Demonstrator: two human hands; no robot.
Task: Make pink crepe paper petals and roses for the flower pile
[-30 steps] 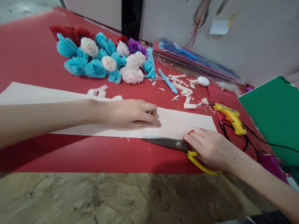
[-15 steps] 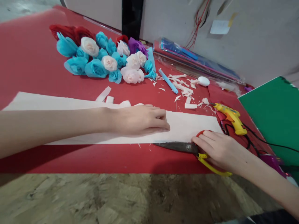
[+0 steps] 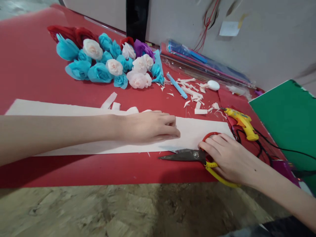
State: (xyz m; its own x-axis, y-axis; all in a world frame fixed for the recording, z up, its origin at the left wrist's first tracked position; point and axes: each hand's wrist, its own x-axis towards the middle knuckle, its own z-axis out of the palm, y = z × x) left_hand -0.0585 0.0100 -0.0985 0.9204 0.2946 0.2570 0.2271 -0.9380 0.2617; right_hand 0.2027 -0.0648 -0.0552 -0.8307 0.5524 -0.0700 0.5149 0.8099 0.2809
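1. Head view: left hand (image 3: pixel 155 126) lies palm down, its forearm running in almost level from the left edge; the fingers are together and bent, pressing on the paper strip (image 3: pixel 206 133); whether they pinch anything beneath, I cannot tell.
2. Right hand (image 3: pixel 225 154) comes in from the lower right, back of the hand up, fingers curled around the scissors (image 3: pixel 184 155) at their red and yellow handles.
3. Scissors point left, blades slightly apart; the darker blade lies just outside the strip's near edge, the other shows partly at that edge.
4. Paper strip, long and white, stretches left to right under the left hand and forearm; its right end reaches just beyond the red handle, beside the right hand; it rests on the red table (image 3: pixel 123 169).
5. Beyond the strip lie pale paper scraps (image 3: pixel 194 93), a blue stick (image 3: pixel 177 85) and, to the left, a cluster of paper flowers (image 3: pixel 101 72) in blue, white, red and purple; a yellow glue gun (image 3: pixel 242 122) sits past the right hand, near a green board (image 3: pixel 288 121).
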